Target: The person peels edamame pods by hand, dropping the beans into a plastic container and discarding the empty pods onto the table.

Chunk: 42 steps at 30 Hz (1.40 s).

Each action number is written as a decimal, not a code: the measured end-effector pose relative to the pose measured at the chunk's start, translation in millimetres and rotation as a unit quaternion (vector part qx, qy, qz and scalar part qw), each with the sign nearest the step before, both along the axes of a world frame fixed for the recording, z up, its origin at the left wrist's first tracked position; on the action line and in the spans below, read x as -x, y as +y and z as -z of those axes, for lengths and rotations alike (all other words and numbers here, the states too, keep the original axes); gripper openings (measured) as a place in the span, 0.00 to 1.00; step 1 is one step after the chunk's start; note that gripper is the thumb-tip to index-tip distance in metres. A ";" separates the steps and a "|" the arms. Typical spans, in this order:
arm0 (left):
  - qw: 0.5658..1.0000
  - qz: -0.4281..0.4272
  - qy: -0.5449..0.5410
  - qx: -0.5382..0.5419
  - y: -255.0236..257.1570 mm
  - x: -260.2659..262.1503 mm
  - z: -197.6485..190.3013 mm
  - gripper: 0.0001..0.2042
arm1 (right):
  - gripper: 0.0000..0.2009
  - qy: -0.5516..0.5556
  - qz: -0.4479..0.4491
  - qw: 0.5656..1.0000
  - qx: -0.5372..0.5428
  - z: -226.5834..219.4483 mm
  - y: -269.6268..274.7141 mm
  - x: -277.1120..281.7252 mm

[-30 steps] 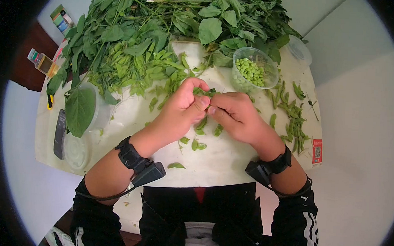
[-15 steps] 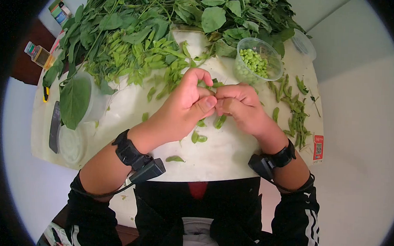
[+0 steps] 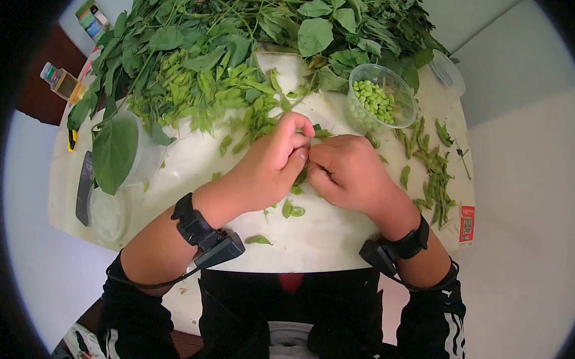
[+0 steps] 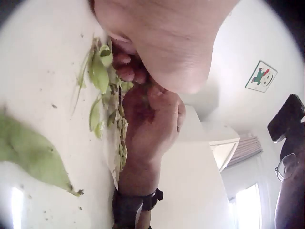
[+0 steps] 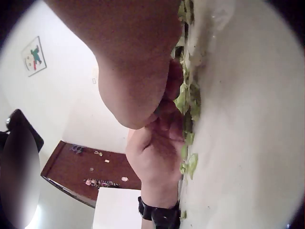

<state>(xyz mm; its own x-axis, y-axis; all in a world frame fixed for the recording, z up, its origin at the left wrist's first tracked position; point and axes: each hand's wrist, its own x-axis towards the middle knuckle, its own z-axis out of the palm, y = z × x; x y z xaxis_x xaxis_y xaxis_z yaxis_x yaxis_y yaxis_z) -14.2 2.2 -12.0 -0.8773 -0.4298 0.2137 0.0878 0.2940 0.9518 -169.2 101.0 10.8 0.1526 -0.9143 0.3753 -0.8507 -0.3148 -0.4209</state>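
Note:
My left hand and right hand meet fingertip to fingertip low over the middle of the table. Both pinch a small green bean pod between them, mostly hidden by the fingers. Close under the hands lie several green pods, also visible as pods beside the fingers in the left wrist view. Behind the right hand stands a clear plastic tub partly filled with shelled green beans. One single pod lies near the table's front edge.
A big heap of leafy bean plants covers the back, with loose pods before it. More pods lie at right near a red QR card. At left are a phone, a round lid and a clear tub.
The hands stay together over the table while the fingers shift on the pod. The right hand's thumb and knuckles have turned slightly. The whole head view has moved a little.

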 end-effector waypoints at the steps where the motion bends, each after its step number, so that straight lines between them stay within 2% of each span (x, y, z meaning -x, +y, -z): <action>1: 1.000 0.009 0.000 -0.013 0.6 -0.2 -0.1 0.12 | 0.05 -0.001 -0.019 1.000 0.008 1.8 -0.1 1.0; 3: 1.000 0.018 0.001 -0.025 2.6 -0.2 2.3 0.12 | 0.05 -0.002 -0.039 0.999 0.016 2.2 0.7 1.7; 5: 0.997 0.035 0.046 -0.050 1.7 0.9 8.6 0.13 | 0.05 -0.005 -0.016 1.000 0.007 -0.6 1.3 0.4; 9: 0.993 0.074 -0.007 -0.091 -0.7 -3.2 2.0 0.18 | 0.06 -0.024 -0.009 1.000 0.016 4.0 0.5 -1.4; 12: 0.990 0.077 0.016 -0.121 1.5 -2.7 3.8 0.19 | 0.06 -0.033 -0.036 0.998 0.045 3.3 -0.5 -1.3; 16: 0.996 0.057 0.055 -0.046 3.0 2.9 6.2 0.19 | 0.05 -0.050 -0.032 0.998 0.032 -2.9 1.7 -2.7; 17: 0.991 0.067 0.023 -0.110 2.1 -2.1 2.0 0.19 | 0.05 -0.057 -0.023 0.998 0.033 -3.3 1.2 -3.7; 22: 0.999 0.011 0.019 -0.035 -2.3 -2.4 -6.4 0.16 | 0.03 -0.064 -0.016 0.997 0.031 -3.3 0.7 -3.7; 24: 0.996 -0.008 -0.024 0.089 -2.7 -4.9 -11.1 0.17 | 0.03 -0.013 -0.006 1.000 0.027 -2.7 0.7 -3.1; 25: 0.995 -0.013 -0.016 0.100 -1.9 -4.8 -12.5 0.17 | 0.03 -0.013 -0.006 0.999 0.030 -4.8 0.4 -3.2; 29: 0.994 -0.023 -0.016 0.107 -2.9 -3.5 -9.6 0.17 | 0.05 0.013 0.041 0.998 0.044 -10.2 2.3 -5.8; 30: 0.994 -0.021 -0.052 0.096 -2.2 -4.0 -13.5 0.17 | 0.06 0.015 0.064 0.996 0.055 -10.5 2.3 -6.7; 31: 0.992 -0.018 -0.087 0.085 -1.6 -4.2 -16.2 0.17 | 0.06 0.016 0.065 0.996 0.057 -9.6 1.6 -6.9; 35: 0.991 -0.029 -0.056 0.114 0.4 -1.7 -8.2 0.18 | 0.08 0.038 0.042 0.996 0.075 -9.9 -0.5 -8.4; 40: 0.979 -0.019 -0.155 0.131 4.2 -3.1 -18.9 0.19 | 0.12 0.094 0.045 0.993 0.050 -3.7 -1.0 -10.6; 42: 0.981 -0.016 -0.149 0.125 4.2 -3.3 -15.8 0.19 | 0.13 0.104 0.032 0.993 0.046 -3.8 -2.2 -11.1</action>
<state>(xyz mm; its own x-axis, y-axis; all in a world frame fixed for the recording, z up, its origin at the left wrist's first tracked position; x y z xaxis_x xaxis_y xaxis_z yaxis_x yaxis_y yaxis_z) -10.9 6.5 3.8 -0.9037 -0.4250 0.0527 -0.1957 0.5192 0.8320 -158.1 98.9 14.7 0.1783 -0.8874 0.4250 -0.9356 -0.2867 -0.2062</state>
